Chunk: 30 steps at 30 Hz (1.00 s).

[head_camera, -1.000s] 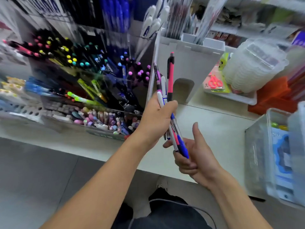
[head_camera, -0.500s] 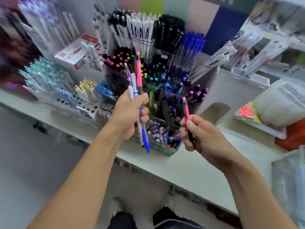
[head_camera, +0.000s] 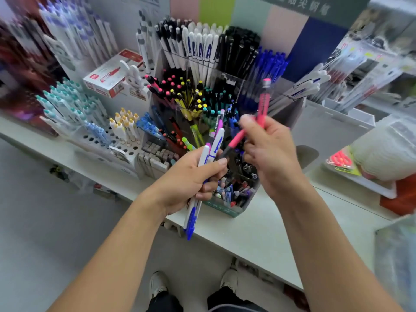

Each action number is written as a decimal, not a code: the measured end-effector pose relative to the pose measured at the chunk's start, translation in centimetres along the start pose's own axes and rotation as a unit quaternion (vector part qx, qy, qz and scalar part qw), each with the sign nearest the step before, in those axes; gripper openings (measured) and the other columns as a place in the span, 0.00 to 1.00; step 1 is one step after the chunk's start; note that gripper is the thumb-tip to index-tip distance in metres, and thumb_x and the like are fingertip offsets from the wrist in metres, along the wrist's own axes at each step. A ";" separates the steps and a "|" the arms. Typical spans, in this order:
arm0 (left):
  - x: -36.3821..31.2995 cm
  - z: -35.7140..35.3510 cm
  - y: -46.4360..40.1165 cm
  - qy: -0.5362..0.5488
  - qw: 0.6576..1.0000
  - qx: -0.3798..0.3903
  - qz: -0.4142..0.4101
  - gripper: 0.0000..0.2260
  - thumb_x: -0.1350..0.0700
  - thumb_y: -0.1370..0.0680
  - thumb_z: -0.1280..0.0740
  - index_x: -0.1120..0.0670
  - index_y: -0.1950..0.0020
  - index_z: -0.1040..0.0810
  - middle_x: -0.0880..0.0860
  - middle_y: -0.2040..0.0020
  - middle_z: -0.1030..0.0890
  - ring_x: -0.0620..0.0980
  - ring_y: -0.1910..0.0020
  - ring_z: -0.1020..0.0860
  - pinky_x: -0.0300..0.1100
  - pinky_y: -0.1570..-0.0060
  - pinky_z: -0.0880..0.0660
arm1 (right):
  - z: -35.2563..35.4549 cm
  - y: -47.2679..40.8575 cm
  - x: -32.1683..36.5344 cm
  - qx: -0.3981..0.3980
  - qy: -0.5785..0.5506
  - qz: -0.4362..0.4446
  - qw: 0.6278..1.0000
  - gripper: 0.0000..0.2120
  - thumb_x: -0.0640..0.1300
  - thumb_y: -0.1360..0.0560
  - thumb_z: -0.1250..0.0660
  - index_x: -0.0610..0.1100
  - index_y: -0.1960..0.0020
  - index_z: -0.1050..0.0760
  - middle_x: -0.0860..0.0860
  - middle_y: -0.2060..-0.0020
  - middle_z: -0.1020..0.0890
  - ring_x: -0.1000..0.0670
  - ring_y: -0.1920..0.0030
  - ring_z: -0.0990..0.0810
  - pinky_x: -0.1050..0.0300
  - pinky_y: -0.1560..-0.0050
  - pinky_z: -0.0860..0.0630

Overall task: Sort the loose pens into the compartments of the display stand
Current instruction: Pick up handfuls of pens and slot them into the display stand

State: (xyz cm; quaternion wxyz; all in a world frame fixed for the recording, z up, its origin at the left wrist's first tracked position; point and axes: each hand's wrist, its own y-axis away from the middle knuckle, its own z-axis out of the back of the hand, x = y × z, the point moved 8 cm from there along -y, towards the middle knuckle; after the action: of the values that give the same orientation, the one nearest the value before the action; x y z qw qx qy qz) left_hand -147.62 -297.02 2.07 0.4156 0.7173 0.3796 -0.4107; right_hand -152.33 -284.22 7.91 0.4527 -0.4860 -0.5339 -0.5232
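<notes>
Pink pens in right hand, above display stand.

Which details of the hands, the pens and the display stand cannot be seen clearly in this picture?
- Head view: the right hand and its two pink pens are motion-blurred; the exact grip is unclear.
- The left hand covers the middle of its bundle of white, blue and purple pens, so their count is uncertain.
- Both hands hide the front compartments of the clear tiered display stand.
- The print on the pens is too small to read.
</notes>
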 end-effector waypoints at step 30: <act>-2.4 6.2 0.4 0.002 0.982 -0.173 -0.072 0.02 0.60 0.18 0.34 0.56 0.47 0.26 0.50 0.70 0.21 0.46 0.77 0.38 0.35 0.79 0.38 | -5.7 -2.4 -1.0 0.033 0.069 0.066 0.995 0.14 0.47 0.25 0.25 0.36 0.56 0.22 0.40 0.66 0.20 0.53 0.72 0.27 0.58 0.68 0.28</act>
State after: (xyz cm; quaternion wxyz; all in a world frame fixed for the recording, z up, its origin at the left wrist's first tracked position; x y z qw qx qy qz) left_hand -149.88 -303.31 2.33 0.5017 0.6066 0.4964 -0.3659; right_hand -154.77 -289.92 6.83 0.5378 -0.4678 -0.4855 -0.5062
